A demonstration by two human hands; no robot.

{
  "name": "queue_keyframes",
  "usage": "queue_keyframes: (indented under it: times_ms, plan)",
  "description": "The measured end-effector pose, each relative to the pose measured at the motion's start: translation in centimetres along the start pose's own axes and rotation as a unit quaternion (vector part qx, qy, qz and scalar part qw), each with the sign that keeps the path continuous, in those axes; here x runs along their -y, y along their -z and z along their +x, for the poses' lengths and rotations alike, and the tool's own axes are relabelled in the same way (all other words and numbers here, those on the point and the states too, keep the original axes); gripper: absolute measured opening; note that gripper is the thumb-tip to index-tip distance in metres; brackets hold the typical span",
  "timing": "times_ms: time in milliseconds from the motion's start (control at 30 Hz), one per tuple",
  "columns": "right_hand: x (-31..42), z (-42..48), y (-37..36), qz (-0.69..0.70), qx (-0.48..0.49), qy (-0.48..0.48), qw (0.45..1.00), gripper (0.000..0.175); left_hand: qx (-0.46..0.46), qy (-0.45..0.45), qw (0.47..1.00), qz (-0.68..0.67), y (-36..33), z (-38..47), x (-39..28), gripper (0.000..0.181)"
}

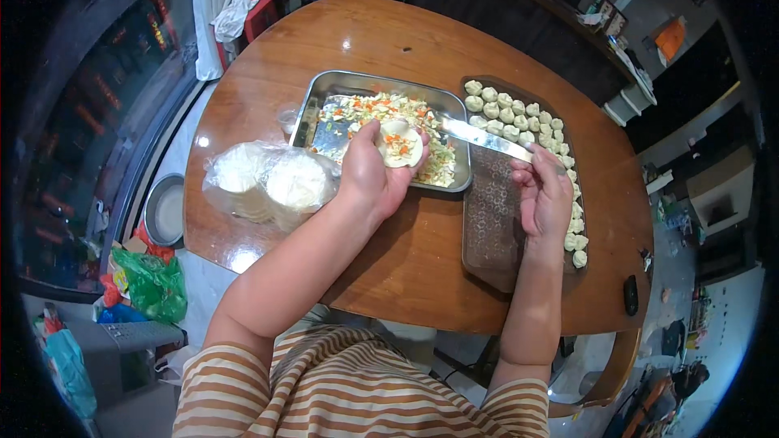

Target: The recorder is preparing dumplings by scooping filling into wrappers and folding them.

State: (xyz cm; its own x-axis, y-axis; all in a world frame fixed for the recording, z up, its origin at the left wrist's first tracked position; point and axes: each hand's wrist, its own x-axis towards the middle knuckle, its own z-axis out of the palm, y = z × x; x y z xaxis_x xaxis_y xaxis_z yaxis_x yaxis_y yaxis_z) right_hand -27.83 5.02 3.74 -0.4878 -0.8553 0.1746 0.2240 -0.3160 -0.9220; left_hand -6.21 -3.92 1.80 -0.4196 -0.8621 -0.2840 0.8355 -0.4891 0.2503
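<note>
Cupped in my left hand [380, 170] lies a round dough wrapper [406, 157] with chopped orange and pale-green filling on its middle. My right hand [544, 191] grips the near end of a flat metal spatula or blunt knife [487, 139], whose far end reaches over the filling. Under both is a rectangular steel tray [461, 185] holding loose chopped filling [441, 170]. A brown patterned serving tray [494, 207] stands to the right, with rows of pleated dumplings [507, 114] along its far and right sides. My right hand covers part of that tray.
Stacks of round wrappers in a clear plastic bag [268, 182] sit left of my left forearm. A small clear cup [287, 118] stands behind them. At the right of the wooden table [389, 255] lies a black remote-like object [630, 295]. A metal basin [165, 210] is beyond the left edge.
</note>
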Motion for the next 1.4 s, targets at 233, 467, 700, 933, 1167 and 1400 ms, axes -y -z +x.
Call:
queue_keyframes:
  times_ms: [233,467,700,933,1167,1400]
  plan:
    - [0.8,-2.2,-2.0,-0.084,0.129,0.112,0.982,0.02,0.019,-0.004,1.0,-0.004,0.0,-0.2,-0.1,0.041]
    - [1.3,-2.8,-2.5,-0.162,0.186,0.182,0.952,0.017,0.002,-0.007,1.0,-0.003,-0.9,-0.9,-0.2,0.041]
    - [1.6,-2.9,-2.4,-0.192,0.185,0.212,0.94,0.017,0.024,0.019,0.999,-0.025,-0.1,-0.2,-0.2,0.041]
    - [1.9,-3.4,-3.1,-0.244,0.177,0.267,0.915,0.017,0.015,0.0,1.0,-0.012,0.0,0.0,-0.1,0.042]
    - [2.4,-4.3,-4.1,-0.307,0.197,0.318,0.875,0.018,0.006,-0.011,1.0,-0.006,-0.2,-0.1,0.0,0.041]
    - [2.1,-4.4,-4.3,-0.293,0.198,0.329,0.876,0.018,-0.002,-0.005,1.0,0.002,-0.2,-0.1,-0.1,0.042]
